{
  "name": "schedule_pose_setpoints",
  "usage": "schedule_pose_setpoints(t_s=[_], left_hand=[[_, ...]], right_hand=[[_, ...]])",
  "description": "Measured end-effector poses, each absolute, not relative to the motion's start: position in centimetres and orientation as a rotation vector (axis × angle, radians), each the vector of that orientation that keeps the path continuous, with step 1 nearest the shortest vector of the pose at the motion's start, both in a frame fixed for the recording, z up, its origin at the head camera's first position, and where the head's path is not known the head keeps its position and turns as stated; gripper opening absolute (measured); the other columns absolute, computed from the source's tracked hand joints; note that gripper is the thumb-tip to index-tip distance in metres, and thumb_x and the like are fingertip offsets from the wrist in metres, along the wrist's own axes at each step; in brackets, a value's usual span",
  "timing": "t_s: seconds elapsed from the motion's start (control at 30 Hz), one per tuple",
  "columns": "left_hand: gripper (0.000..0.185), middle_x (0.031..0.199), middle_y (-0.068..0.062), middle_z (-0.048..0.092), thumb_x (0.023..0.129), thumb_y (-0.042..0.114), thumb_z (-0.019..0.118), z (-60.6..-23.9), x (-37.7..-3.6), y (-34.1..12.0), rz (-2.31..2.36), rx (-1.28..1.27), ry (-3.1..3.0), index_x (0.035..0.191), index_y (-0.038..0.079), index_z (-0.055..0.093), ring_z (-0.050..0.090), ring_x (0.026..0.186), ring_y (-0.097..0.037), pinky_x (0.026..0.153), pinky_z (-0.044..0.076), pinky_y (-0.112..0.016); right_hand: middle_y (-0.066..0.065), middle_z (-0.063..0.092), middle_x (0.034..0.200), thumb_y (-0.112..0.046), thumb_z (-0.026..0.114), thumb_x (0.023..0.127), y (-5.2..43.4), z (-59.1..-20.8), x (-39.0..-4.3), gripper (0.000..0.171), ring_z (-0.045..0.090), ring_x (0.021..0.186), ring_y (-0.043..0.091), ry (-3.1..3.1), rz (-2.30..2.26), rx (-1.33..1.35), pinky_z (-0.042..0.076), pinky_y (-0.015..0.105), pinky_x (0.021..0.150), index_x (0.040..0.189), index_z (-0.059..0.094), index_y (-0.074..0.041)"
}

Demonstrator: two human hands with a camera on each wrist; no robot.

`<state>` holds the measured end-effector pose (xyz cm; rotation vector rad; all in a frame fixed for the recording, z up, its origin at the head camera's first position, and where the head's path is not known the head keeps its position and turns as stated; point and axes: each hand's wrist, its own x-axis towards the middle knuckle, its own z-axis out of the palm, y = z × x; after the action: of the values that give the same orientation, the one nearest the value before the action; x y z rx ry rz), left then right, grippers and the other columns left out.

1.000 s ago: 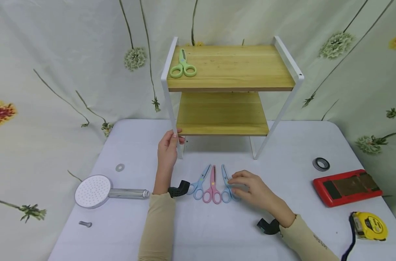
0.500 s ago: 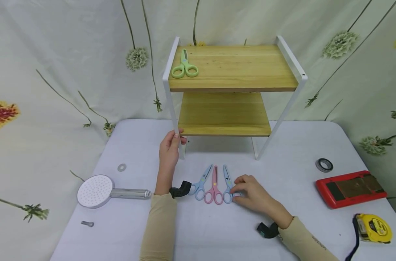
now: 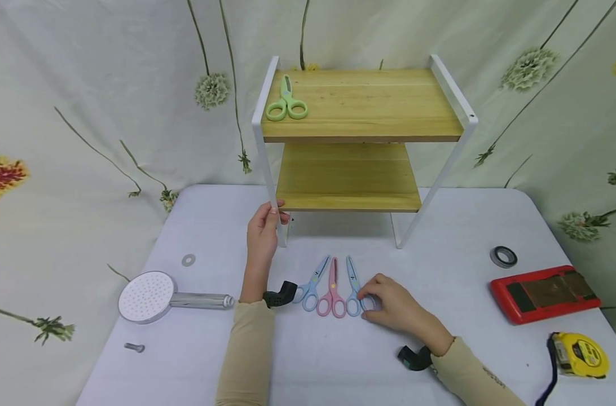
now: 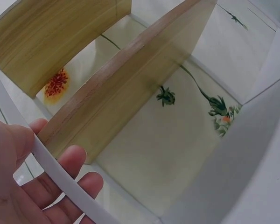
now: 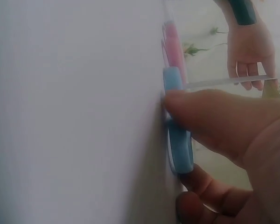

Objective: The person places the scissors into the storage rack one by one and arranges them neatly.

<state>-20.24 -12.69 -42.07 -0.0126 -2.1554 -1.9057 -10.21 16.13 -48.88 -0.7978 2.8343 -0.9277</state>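
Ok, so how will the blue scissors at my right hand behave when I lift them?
The blue scissors probably feel stiff, since their blades and loops look like solid, unbent pieces. Lying flat on the table, they seem unlikely to roll. Your right hand is at just one loop, so they may swing open as they rise.

The left hand (image 3: 261, 232) curls its fingers while the right hand (image 3: 396, 304) (nearer the body) pinches with thumb and fingers.

The room cannot be identified; a staged set-up is suggested by flower-printed cloth (image 3: 135, 67) hung behind and beside a white table (image 3: 338, 361) where a shower head (image 3: 145, 297) is laid.
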Motion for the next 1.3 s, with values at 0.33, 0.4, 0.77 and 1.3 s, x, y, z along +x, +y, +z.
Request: schedule_pose_setpoints(t_s=[0.33, 0.4, 0.77, 1.3], left_hand=[[0.031, 0.099, -0.024, 0.066, 0.110, 0.019, 0.044, -42.0, -20.3, -12.7, -1.914, 0.009, -2.173, 0.127, 0.003, 0.064, 0.063, 0.089, -0.012, 0.102, 0.046, -0.042], [0.031, 0.097, -0.021, 0.067, 0.110, 0.018, 0.044, -42.1, -20.3, -12.7, -1.912, 0.005, -2.169, 0.127, 0.002, 0.065, 0.063, 0.088, -0.011, 0.101, 0.047, -0.041], [0.031, 0.097, -0.023, 0.065, 0.109, 0.017, 0.045, -42.1, -20.3, -12.7, -1.928, -0.011, -2.163, 0.126, 0.001, 0.064, 0.063, 0.087, -0.010, 0.102, 0.049, -0.043], [0.030, 0.094, -0.019, 0.066, 0.109, 0.015, 0.044, -42.1, -20.3, -12.8, -1.911, -0.004, -2.159, 0.125, 0.000, 0.065, 0.063, 0.084, -0.007, 0.102, 0.048, -0.044]], right_hand=[[-0.003, 0.059, 0.091, -0.007, 0.080, 0.070, 15.9, -48.8, -10.0, 0.027, 0.054, 0.082, 0.009, 2.871, -0.955, -0.699, 0.050, 0.027, 0.075, 0.091, 0.068, -0.018], [-0.002, 0.057, 0.088, -0.004, 0.078, 0.068, 16.0, -48.8, -10.0, 0.028, 0.051, 0.079, 0.008, 2.857, -1.040, -0.652, 0.047, 0.025, 0.072, 0.089, 0.067, -0.018], [0.005, 0.058, 0.083, 0.005, 0.066, 0.073, 17.0, -48.9, -10.4, 0.029, 0.042, 0.058, 0.001, 2.499, -1.351, -0.508, 0.037, 0.019, 0.055, 0.099, 0.070, -0.009], [-0.005, 0.053, 0.063, -0.004, 0.074, 0.086, 17.3, -48.6, -10.8, 0.017, 0.049, 0.046, 0.003, 2.260, -1.441, -0.522, 0.045, 0.020, 0.048, 0.102, 0.076, 0.001]])
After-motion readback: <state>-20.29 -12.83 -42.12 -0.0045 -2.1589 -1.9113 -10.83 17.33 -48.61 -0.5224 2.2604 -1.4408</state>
